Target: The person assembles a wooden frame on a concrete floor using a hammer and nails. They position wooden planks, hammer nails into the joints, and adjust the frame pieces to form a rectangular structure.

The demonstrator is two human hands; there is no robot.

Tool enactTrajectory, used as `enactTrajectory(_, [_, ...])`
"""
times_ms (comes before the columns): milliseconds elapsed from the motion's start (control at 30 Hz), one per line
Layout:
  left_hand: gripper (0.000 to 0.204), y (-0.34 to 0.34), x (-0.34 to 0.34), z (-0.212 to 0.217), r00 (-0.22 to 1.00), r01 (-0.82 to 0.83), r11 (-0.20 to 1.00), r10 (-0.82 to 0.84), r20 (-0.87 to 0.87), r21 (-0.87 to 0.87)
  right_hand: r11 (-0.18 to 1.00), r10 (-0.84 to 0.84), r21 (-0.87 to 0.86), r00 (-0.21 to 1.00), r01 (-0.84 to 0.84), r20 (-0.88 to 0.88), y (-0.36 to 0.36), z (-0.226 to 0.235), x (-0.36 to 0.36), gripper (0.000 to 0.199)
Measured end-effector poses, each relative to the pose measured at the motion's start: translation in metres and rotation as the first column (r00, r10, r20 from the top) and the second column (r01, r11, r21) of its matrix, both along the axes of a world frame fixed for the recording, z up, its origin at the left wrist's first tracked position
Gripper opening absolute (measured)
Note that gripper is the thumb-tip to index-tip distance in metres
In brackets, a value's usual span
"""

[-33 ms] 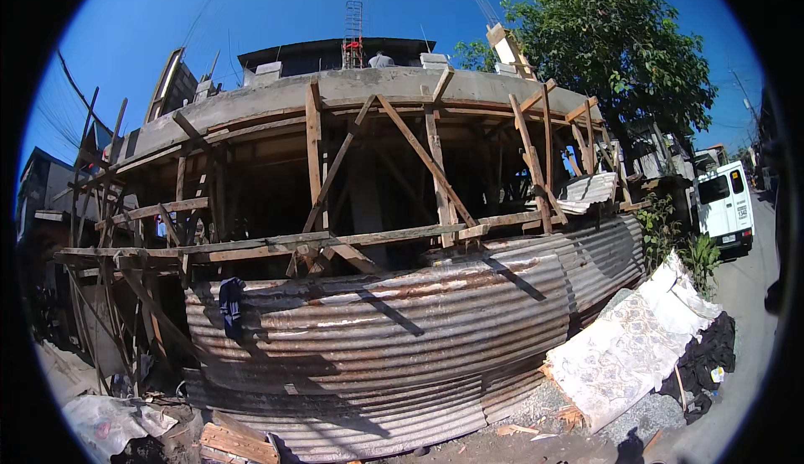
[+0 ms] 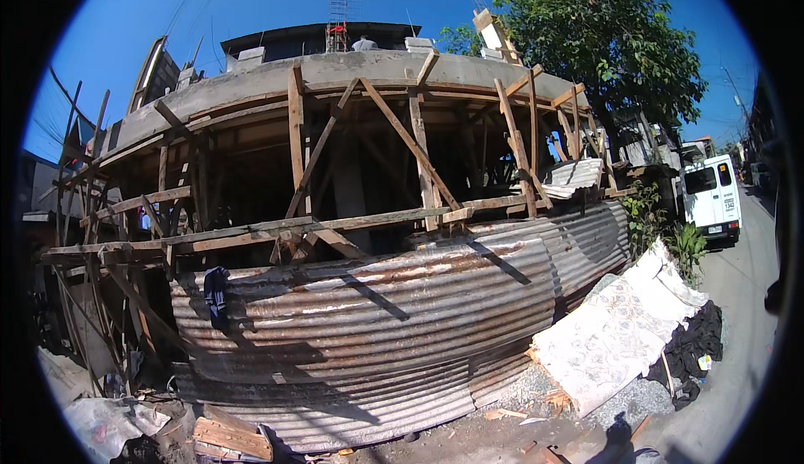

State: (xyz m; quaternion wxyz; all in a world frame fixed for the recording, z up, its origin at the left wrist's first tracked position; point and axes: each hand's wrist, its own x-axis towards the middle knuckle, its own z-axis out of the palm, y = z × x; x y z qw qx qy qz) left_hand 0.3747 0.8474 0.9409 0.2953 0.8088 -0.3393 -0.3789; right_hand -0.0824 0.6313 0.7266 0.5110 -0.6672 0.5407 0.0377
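Neither of my hands shows in the head view. Ahead stands a building under construction, with a concrete beam (image 2: 352, 70) along its upper edge. Upright and slanting timber props (image 2: 296, 129) stand beneath it, crossed by a long horizontal plank (image 2: 226, 238). Rusty corrugated metal sheets (image 2: 360, 317) form a fence along the front. Over the fence's left part hangs a dark blue cloth (image 2: 216, 295). A person (image 2: 364, 43) is partly visible on top, near a column of bare rebar (image 2: 337, 20).
A pale patterned sheet (image 2: 599, 330) lies over gravel (image 2: 641, 401) at right, beside black fabric (image 2: 699, 351). A white van (image 2: 713, 198) stands on the road. Lumber pieces (image 2: 232, 440) and crumpled plastic (image 2: 105, 426) lie at lower left. A tree (image 2: 599, 37) rises behind.
The whole scene has shifted left and slightly up in the picture. More ground and more of a person's shadow show along the lower edge.
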Motion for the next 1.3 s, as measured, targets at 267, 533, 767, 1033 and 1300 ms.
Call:
enactTrajectory(267, [0.038, 0.061, 0.021, -0.125, 0.947, -0.112, 0.981, 0.154, -0.283, 0.158, 0.984, 0.115, 0.147, 0.99, -0.101, -0.085, 0.099, -0.096, -0.059, 0.053])
enactTrajectory(533, [0.032, 0.14, -0.028, -0.231, 0.878, -0.219, 0.943, 0.302, -0.372, 0.251, 0.979, -0.203, 0.004, 0.976, 0.204, 0.075, 0.125, -0.086, -0.138, 0.041])
enactTrajectory(767, [0.039, -0.107, -0.135, -0.243, 0.779, -0.267, 0.958, 0.148, -0.609, -0.108, 0.662, -0.654, 0.432, 0.754, 0.612, -0.065, 0.084, -0.103, -0.268, 0.037])
enactTrajectory(1033, [0.033, -0.286, -0.323, -0.359, 0.351, -0.497, 0.868, 0.189, -0.917, -0.011, 0.424, -0.839, 0.322, 0.501, 0.847, -0.214, -0.033, -0.136, -0.484, 0.014])
enactTrajectory(1300, [0.031, -0.397, -0.439, -0.445, 0.013, -0.671, 0.668, 0.444, -0.896, 0.321, 0.5, -0.818, 0.288, 0.555, 0.817, -0.154, -0.1, -0.139, -0.465, 0.033])
